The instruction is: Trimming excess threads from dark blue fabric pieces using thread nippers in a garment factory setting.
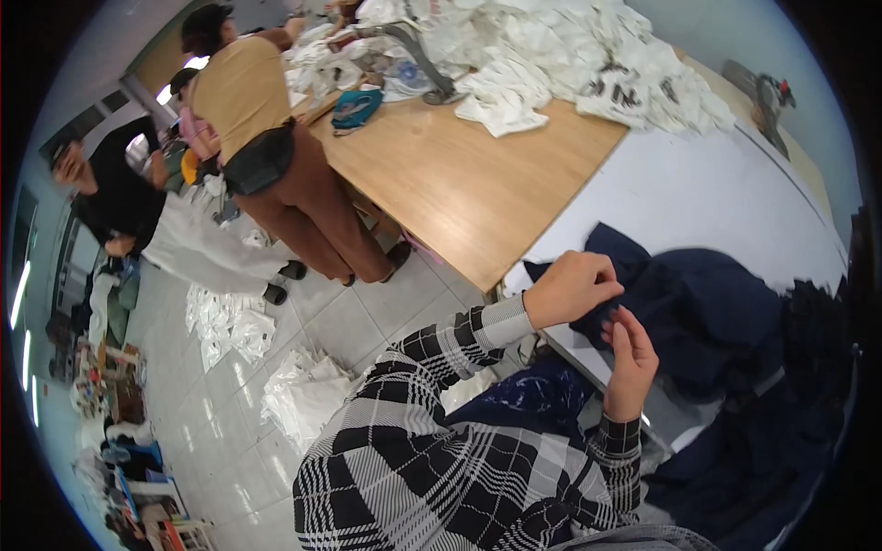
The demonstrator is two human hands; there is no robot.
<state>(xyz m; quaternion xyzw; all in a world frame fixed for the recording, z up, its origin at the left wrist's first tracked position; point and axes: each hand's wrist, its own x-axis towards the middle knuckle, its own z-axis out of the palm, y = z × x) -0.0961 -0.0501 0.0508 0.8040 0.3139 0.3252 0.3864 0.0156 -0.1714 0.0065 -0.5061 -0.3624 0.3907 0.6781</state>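
Note:
Dark navy cloth (707, 298), perhaps a garment, lies bunched on the white tabletop at the right. Over its near left edge my left hand (571, 289) is closed, thumb and fingertips pressed together. Just below and to the right, my right hand (632, 363) is turned palm inward, its thumb and fingers drawn together close to the left fingertips. What either pinch holds is too small or too hidden to make out against the navy cloth. More dark cloth (744, 468) hangs over the table's near right side.
A wooden table (459, 184) adjoins the white tabletop (680, 197), with white garments (505, 92) heaped at its back. A teal object (356, 110) lies near its left edge. Co-workers (243, 92) stand at the left. White bundles (308, 395) lie on the tiled floor (312, 317).

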